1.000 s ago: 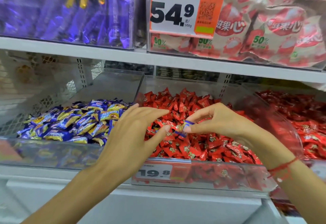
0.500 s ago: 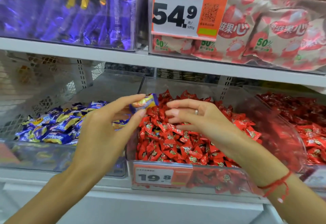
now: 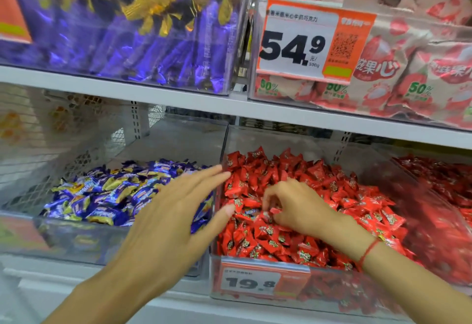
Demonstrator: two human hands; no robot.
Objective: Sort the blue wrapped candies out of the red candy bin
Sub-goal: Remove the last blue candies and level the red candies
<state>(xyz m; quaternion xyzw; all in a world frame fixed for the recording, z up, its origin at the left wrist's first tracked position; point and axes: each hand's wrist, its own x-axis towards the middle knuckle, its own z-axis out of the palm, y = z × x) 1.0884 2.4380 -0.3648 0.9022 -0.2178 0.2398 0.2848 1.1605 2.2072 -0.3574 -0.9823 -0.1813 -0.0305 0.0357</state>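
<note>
The red candy bin [image 3: 255,295] holds a heap of red wrapped candies [image 3: 306,178]. My right hand [image 3: 296,208] is down in the heap with its fingers curled. The fingertips pinch at a blue wrapped candy [image 3: 251,212] that lies mostly buried among the red ones. My left hand [image 3: 176,211] hovers flat with straight, spread fingers over the wall between the two bins and holds nothing. To the left, the blue candy bin [image 3: 76,242] is filled with blue and yellow wrapped candies [image 3: 109,191].
A shelf board [image 3: 178,101] runs close above the bins and carries boxes of purple sweets [image 3: 127,30] and pink packets [image 3: 408,76]. A 19.8 price tag [image 3: 250,283] hangs on the red bin's front. Another red candy bin [image 3: 447,183] stands at the right.
My left hand let go of the blue candy it held over the blue bin and is now flat and empty. My right hand dropped back into the red candies and curled its fingers.
</note>
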